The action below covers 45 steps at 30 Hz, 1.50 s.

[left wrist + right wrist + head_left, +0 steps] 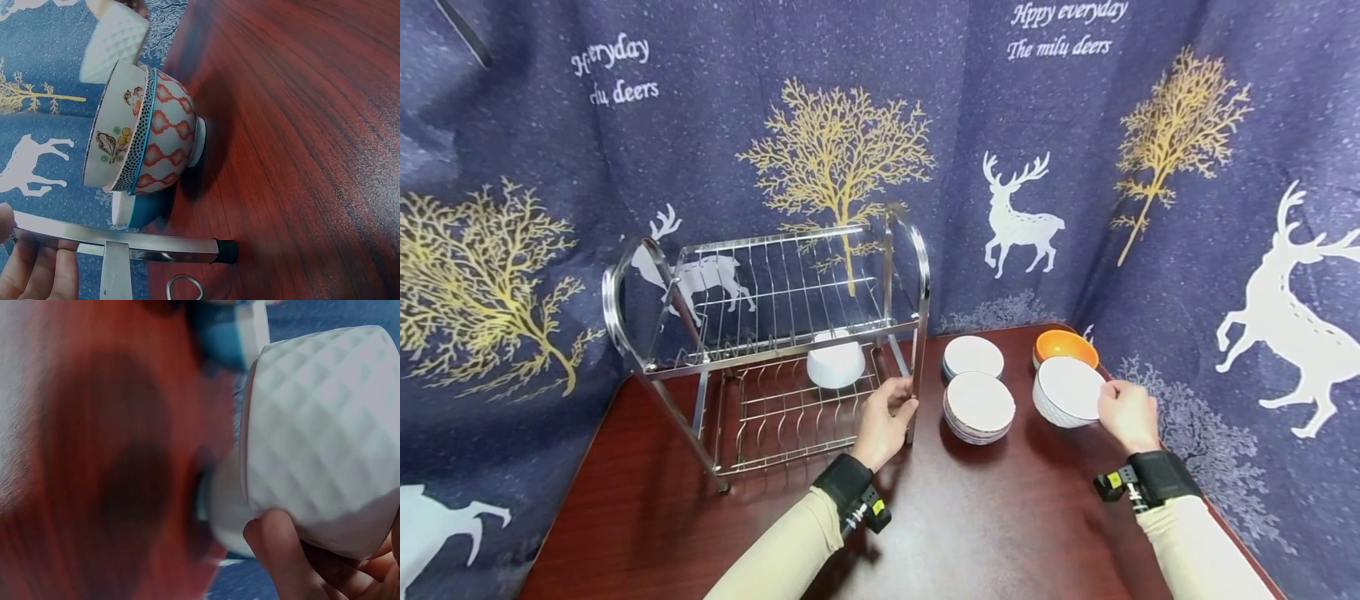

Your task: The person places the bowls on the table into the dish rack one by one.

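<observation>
My right hand pinches the rim of a white bowl with a diamond-textured outside. In the right wrist view that bowl is lifted off the table, thumb on its near side. My left hand holds the front right post of a two-tier metal dish rack. Up close in the left wrist view, its fingers curl round the shiny post. A white bowl sits on the rack's lower tier, toward the right.
Right of the rack stand stacked patterned bowls, with a white-and-blue bowl behind them. An orange-lined bowl stands behind the lifted one. The dark red table meets a blue deer-print curtain at the back and sides.
</observation>
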Available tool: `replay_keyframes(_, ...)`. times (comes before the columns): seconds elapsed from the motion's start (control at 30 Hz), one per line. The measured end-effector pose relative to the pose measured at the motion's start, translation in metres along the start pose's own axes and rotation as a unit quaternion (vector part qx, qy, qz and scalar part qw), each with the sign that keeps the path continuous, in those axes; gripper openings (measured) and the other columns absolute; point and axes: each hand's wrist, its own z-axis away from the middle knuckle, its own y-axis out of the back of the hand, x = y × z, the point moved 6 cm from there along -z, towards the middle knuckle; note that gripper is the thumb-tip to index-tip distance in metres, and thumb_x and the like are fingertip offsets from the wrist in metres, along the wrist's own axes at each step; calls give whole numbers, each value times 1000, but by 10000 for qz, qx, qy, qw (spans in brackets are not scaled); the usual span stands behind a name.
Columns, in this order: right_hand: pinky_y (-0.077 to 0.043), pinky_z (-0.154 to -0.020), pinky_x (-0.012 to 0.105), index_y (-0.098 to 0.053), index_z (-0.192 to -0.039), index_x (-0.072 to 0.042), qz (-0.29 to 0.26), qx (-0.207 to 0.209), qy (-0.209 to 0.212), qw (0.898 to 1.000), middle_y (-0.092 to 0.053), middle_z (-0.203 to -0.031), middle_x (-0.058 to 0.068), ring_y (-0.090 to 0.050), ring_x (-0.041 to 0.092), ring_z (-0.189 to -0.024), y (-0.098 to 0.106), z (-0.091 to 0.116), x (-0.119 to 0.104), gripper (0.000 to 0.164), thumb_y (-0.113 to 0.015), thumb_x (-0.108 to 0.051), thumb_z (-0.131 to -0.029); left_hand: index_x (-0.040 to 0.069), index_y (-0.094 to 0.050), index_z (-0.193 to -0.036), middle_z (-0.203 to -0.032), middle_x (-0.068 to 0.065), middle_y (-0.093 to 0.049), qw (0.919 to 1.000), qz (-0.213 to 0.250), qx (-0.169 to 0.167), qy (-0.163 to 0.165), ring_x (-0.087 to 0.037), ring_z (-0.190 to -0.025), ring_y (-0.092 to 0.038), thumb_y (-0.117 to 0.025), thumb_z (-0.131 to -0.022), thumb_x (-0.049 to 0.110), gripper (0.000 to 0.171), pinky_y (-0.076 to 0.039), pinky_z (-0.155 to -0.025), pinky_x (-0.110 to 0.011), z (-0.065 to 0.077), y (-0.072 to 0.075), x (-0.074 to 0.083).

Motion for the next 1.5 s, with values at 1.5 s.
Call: replay_keyframes(1.5, -40, -51, 24, -69, -86, -14, -1398, -258, 2194, 9652, -54, -63, -7, -48, 10, -56, -15, 85, -181, 17, -55, -9, -94, -6, -52, -128, -114, -18, -61, 9523, 2487, -876, 1535, -24, -93, -64, -57, -97, 27, 46, -52, -89, -43, 42, 4, 40)
